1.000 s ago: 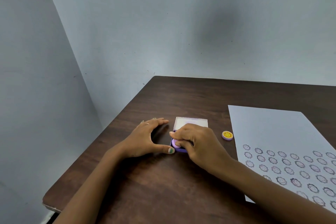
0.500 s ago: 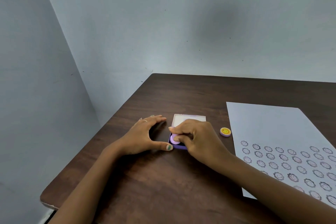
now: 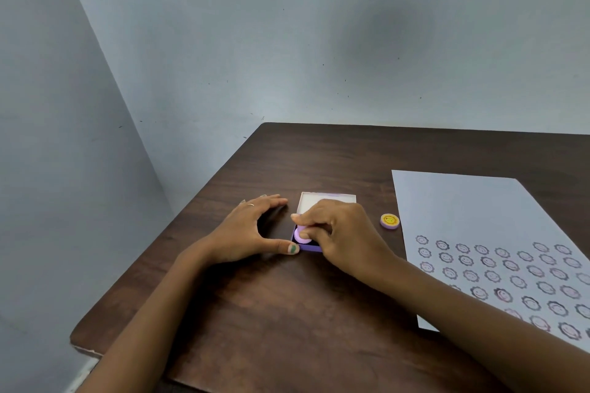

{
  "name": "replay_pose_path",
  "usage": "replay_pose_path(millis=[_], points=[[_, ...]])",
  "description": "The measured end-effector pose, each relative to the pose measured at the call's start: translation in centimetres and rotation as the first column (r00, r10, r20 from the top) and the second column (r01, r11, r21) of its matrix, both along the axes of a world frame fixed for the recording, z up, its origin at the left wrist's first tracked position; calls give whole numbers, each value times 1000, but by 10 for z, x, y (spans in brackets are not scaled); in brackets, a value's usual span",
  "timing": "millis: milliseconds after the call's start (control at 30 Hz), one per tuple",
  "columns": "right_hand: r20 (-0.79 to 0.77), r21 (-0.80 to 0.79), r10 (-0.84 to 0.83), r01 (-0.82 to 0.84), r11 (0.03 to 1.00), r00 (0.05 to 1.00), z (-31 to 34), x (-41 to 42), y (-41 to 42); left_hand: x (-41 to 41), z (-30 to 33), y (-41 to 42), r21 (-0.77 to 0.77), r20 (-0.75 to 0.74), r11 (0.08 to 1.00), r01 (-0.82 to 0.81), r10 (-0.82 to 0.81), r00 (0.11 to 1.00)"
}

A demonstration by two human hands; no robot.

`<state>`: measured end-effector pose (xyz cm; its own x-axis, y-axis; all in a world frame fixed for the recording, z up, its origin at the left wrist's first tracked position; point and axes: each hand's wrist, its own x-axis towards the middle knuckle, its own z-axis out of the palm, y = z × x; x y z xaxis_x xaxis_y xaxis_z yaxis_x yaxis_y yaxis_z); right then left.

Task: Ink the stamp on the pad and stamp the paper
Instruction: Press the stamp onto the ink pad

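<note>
Right hand (image 3: 344, 234) pinches the stamp (image 3: 301, 235) on the mostly hidden pad (image 3: 311, 247), apparently touching; left hand (image 3: 252, 230) splayed flat.

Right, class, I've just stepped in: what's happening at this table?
A person is inking a stamp. The right hand presses a small purple stamp into the open ink pad, while the left hand rests on the table, thumb against the pad's edge. To the right, the paper already carries rows of stamped faces. A small yellow-faced disc lies between pad and paper.
</note>
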<state>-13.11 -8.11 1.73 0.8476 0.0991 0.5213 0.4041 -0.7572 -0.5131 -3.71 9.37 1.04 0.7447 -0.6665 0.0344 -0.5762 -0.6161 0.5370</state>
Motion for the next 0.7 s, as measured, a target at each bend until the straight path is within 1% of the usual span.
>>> replay_pose_path(millis=[33, 67, 200, 233, 267, 367, 400, 533, 567, 667, 700], points=[[-5, 42, -17, 17, 999, 1000, 0, 1, 1, 0, 0, 0, -4, -2, 1000, -2, 2, 1000], [-3, 51, -20, 20, 999, 1000, 0, 1, 2, 1, 0, 0, -9, -5, 1000, -5, 4, 1000], [39, -105, 23, -19, 994, 999, -4, -4, 3, 1, -2, 0, -12, 0, 1000, -1, 1, 1000], [41, -115, 25, -20, 993, 999, -4, -4, 3, 1, -2, 0, -12, 2, 1000, -1, 1, 1000], [38, -96, 13, -10, 995, 999, -5, -3, 3, 2, -2, 0, -12, 2, 1000, 0, 0, 1000], [19, 50, -48, 47, 998, 999, -3, 0, 4, 2, -2, 1, -11, 0, 1000, 0, 0, 1000], [15, 59, -51, 50, 997, 999, -3, 0, 4, 3, -2, 1, -12, 2, 1000, 0, 0, 1000], [30, -62, -1, 3, 998, 1000, -6, -3, 4, 2, -3, 1, -9, 10, 1000, 0, 0, 1000], [24, -47, -3, 5, 999, 1000, -6, -3, 4, 2, -3, 1, -7, 9, 1000, 1, -1, 1000], [12, 84, -65, 64, 994, 998, -4, 0, 4, 3, -3, 0, -12, 7, 1000, 6, -6, 1000], [17, 91, -74, 72, 993, 997, -4, 0, 5, 3, -3, 1, -16, 6, 1000, 6, -6, 1000]])
